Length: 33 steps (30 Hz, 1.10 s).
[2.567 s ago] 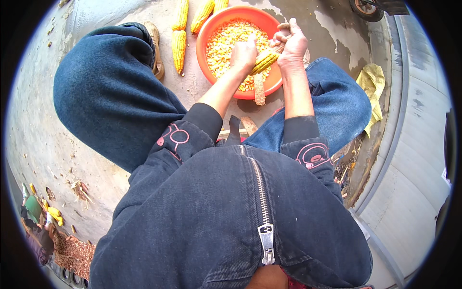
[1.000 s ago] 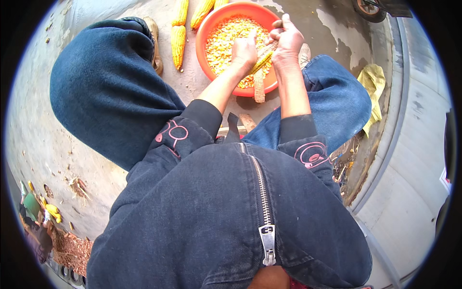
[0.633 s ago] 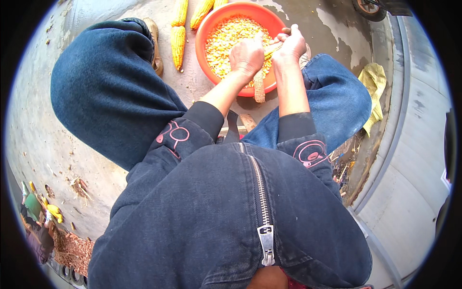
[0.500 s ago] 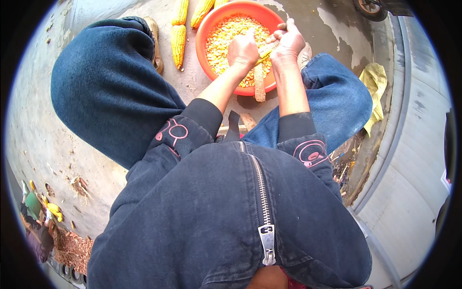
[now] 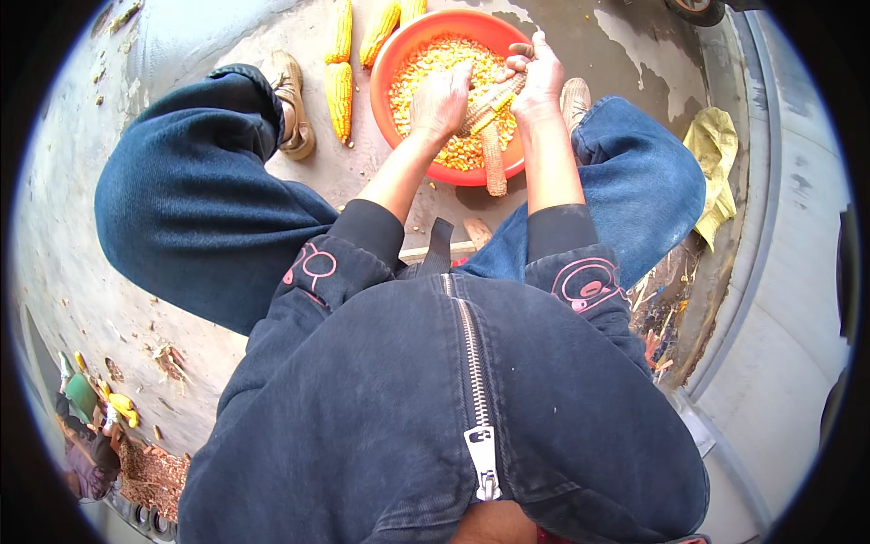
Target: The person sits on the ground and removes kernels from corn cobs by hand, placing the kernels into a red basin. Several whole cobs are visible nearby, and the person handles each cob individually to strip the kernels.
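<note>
An orange-red basin full of loose yellow corn kernels stands on the ground between my legs. Over its right side, my right hand is closed around the upper end of a partly stripped corn cob, which slants down to the left. My left hand is curled over the kernels just left of this cob; its fingertips and anything in them are hidden. A bare cob lies under the slanted one, its lower end resting over the basin's near rim.
Several full yellow corn ears lie left of the basin. A yellowish sack lies beyond my right knee. At the lower left a person sits near a reddish-brown heap. A wheel shows at the top right.
My left hand has moved left and slightly down, away from the right hand, uncovering more of the slanted cob. My right hand still grips the cob. The whole view has shifted slightly.
</note>
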### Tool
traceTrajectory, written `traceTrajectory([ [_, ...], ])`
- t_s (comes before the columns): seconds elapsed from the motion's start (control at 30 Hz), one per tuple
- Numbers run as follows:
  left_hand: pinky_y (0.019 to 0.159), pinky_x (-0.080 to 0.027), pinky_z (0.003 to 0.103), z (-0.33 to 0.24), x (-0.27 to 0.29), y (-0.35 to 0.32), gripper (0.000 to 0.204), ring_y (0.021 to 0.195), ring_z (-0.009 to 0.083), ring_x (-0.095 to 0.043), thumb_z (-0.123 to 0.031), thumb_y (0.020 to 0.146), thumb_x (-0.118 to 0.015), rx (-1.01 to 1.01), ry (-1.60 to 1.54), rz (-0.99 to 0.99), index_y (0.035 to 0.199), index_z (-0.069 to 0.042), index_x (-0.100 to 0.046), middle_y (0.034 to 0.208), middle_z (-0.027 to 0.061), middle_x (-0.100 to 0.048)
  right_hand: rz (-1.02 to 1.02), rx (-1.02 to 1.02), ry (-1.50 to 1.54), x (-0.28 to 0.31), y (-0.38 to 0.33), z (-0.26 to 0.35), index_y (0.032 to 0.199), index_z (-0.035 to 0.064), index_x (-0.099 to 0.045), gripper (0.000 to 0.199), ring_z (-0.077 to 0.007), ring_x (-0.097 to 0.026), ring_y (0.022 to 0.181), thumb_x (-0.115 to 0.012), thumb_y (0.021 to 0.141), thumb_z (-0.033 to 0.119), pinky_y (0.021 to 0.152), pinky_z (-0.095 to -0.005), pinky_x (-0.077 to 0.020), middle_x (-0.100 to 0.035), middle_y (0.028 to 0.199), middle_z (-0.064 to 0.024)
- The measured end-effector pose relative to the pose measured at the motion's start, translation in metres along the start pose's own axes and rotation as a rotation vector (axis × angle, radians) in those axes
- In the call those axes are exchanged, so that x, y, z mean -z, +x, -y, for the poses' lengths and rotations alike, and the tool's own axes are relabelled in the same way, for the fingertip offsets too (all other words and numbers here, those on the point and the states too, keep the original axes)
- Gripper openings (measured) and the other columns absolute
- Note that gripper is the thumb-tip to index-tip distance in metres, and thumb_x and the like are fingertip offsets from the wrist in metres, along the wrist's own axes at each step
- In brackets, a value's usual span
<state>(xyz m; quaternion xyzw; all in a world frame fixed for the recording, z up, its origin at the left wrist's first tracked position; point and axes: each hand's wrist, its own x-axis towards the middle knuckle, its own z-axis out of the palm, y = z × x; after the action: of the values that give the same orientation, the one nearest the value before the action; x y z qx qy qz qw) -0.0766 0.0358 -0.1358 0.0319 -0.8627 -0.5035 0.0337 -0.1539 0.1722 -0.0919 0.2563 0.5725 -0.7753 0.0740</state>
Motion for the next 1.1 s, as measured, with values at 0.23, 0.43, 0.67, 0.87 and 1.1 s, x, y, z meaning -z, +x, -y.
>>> traceTrajectory([
  [0.23, 0.067, -0.053, 0.050, 0.006, -0.011, -0.015, 0.033, 0.075, 0.0392, -0.067, -0.028, 0.102, -0.042, -0.008, 0.214, 0.059, 0.117, -0.006, -0.061, 0.084, 0.0215, -0.068, -0.220, 0.044, 0.085, -0.017, -0.008, -0.023, 0.086, 0.0039, -0.057, 0.054, -0.0193, -0.056, 0.052, -0.055, 0.096, 0.057, 0.046, -0.0323, -0.0487, -0.055, 0.064, -0.0076],
  [0.43, 0.073, -0.051, 0.055, -0.017, -0.004, -0.019, 0.040, 0.085, 0.0426, -0.067, -0.034, 0.103, -0.038, 0.108, 0.206, 0.105, 0.108, -0.004, -0.065, 0.086, 0.0261, -0.067, -0.446, 0.248, -0.476, -0.018, -0.011, -0.070, 0.076, -0.0059, -0.066, 0.057, -0.0334, -0.066, 0.071, -0.068, 0.088, 0.050, 0.070, -0.0473, -0.0514, -0.068, 0.074, -0.0203],
  [0.67, 0.059, -0.050, 0.048, 0.013, -0.017, -0.018, 0.051, 0.059, 0.0351, -0.064, -0.041, 0.104, -0.035, 0.225, -0.089, 0.092, 0.095, 0.000, -0.064, 0.072, 0.0246, -0.065, -0.283, 0.507, -0.991, -0.002, -0.009, -0.079, 0.081, -0.0028, -0.069, 0.057, -0.0455, -0.065, 0.080, -0.063, 0.089, 0.053, 0.072, -0.0490, -0.0497, -0.066, 0.078, -0.0284],
  [0.87, 0.030, -0.025, 0.023, 0.002, 0.011, -0.008, 0.056, 0.034, 0.0066, -0.034, -0.056, 0.103, -0.031, 0.976, -0.934, 0.489, 0.089, -0.008, -0.055, 0.058, 0.0020, -0.054, -0.109, 0.344, -0.828, 0.005, -0.011, -0.070, 0.084, 0.0003, -0.072, 0.048, -0.0283, -0.068, 0.073, -0.072, 0.085, 0.048, 0.071, -0.0393, -0.0515, -0.071, 0.077, -0.0158],
  [1.1, 0.037, -0.034, 0.022, 0.000, 0.017, -0.010, 0.066, 0.041, 0.0072, -0.045, -0.070, 0.093, -0.046, 0.832, -0.822, 0.593, 0.094, -0.007, -0.064, 0.063, 0.0020, -0.058, -0.162, 0.044, -0.467, 0.025, 0.007, -0.074, 0.082, 0.0027, -0.075, 0.034, -0.0125, -0.062, 0.064, -0.083, 0.076, 0.035, 0.059, -0.0303, -0.0495, -0.070, 0.075, -0.0039],
])
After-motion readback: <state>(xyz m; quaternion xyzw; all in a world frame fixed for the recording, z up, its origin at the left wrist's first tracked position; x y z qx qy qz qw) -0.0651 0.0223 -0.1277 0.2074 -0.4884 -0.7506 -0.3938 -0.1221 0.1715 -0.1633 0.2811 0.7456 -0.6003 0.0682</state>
